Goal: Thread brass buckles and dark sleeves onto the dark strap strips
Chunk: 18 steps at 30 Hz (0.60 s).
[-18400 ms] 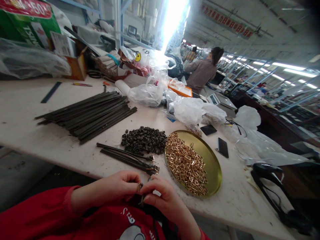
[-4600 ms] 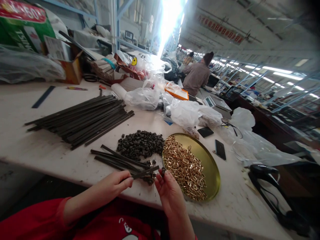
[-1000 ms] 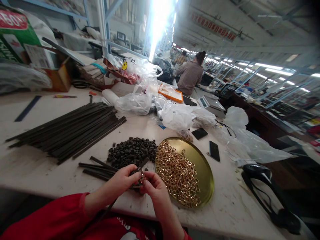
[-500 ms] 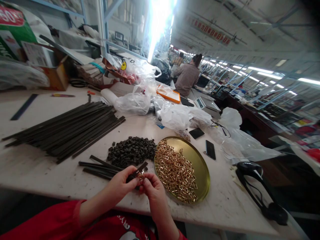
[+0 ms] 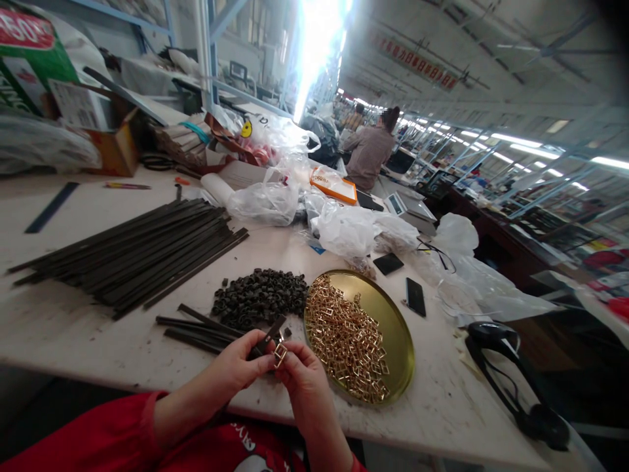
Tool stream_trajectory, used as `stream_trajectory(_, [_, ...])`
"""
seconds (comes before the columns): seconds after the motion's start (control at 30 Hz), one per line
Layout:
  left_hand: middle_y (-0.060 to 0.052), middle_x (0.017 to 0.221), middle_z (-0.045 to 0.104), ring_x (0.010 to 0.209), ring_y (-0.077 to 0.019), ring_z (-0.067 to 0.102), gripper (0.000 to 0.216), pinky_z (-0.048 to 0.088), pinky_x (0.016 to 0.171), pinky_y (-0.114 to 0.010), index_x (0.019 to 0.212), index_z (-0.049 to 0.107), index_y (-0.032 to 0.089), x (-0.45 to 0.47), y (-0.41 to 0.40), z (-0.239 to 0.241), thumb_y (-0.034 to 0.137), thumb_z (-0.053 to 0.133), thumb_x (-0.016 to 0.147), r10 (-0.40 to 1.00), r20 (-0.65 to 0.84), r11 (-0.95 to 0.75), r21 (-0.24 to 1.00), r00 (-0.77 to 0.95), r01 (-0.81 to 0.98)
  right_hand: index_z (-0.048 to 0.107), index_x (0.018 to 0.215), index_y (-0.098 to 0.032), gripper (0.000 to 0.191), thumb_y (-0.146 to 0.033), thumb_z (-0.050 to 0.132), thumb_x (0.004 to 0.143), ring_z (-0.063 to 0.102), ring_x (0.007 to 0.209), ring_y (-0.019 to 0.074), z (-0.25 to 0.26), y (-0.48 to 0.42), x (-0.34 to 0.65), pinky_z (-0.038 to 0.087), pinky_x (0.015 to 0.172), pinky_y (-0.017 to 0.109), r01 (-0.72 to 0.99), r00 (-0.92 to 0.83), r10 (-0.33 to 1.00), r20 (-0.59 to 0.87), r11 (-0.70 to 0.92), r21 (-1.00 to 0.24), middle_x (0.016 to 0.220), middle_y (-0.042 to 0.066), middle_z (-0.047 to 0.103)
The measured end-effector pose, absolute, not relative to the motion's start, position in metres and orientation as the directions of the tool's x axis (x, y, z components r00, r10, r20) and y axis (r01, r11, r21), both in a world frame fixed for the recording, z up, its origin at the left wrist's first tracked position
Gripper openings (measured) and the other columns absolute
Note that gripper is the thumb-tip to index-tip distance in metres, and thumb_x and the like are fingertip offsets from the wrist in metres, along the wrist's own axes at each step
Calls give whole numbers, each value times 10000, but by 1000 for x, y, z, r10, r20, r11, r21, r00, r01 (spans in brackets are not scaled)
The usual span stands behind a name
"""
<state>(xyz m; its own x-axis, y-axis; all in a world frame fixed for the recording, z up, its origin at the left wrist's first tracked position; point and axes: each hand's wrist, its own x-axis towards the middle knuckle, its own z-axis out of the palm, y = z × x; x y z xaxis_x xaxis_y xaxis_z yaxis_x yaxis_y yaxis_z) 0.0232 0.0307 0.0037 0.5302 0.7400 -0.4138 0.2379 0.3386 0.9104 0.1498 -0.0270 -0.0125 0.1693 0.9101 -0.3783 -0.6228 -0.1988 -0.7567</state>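
Observation:
My left hand (image 5: 243,360) is closed on a dark strap (image 5: 273,333), whose end sticks up past the fingers. In my right hand (image 5: 305,375), a gold square buckle (image 5: 280,354) is pinched between thumb and fingers, right beside the strap. Whether the strap runs through the buckle cannot be made out. Just behind the hands lies a heap of small black loops (image 5: 260,295). To the right, a round gold tray (image 5: 396,328) holds a pile of gold buckles (image 5: 344,334). Several loose dark straps (image 5: 194,333) lie by my left wrist.
A large stack of long dark strips (image 5: 142,249) covers the table's left part. Plastic bags (image 5: 344,226) lie at the back. A phone (image 5: 415,296) and a black headset-like object (image 5: 511,380) are on the right. A person (image 5: 371,154) sits farther off.
The gold buckle now shows more clearly between my fingers, nearer my right hand. The strap end has tilted slightly more upright. A small black piece shows behind my right hand.

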Motion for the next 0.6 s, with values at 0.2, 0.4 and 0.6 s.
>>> stream_trajectory(0.2, [36, 683, 569, 533, -105, 446, 355, 302, 453, -193, 883, 555, 161, 21, 34, -5, 444, 599, 674, 772, -376, 290, 926, 513, 243, 678, 785, -171, 199, -338, 714, 681, 518, 609, 102, -20, -28, 150, 417, 587, 209, -403, 238, 925, -296, -183, -897, 691, -4, 635])
stream_trajectory(0.4, [33, 668, 572, 582, -113, 474, 303, 335, 493, -193, 778, 554, 168, 21, 32, -1, 434, 618, 646, 775, -370, 294, 929, 513, 225, 642, 749, -170, 193, -338, 717, 690, 513, 531, 64, -16, -26, 155, 420, 523, 171, -628, 99, 924, -369, -230, -743, 664, -11, 625])
stream_trajectory(0.6, [95, 522, 450, 406, -56, 257, 378, 167, 388, -185, 790, 535, 174, 21, 28, 19, 471, 634, 579, 686, -507, 465, 857, 523, 221, 607, 711, -154, 205, -302, 743, 667, 524, 486, 53, -15, -29, 155, 432, 479, 159, -675, 13, 919, -395, -283, -682, 670, -6, 637])
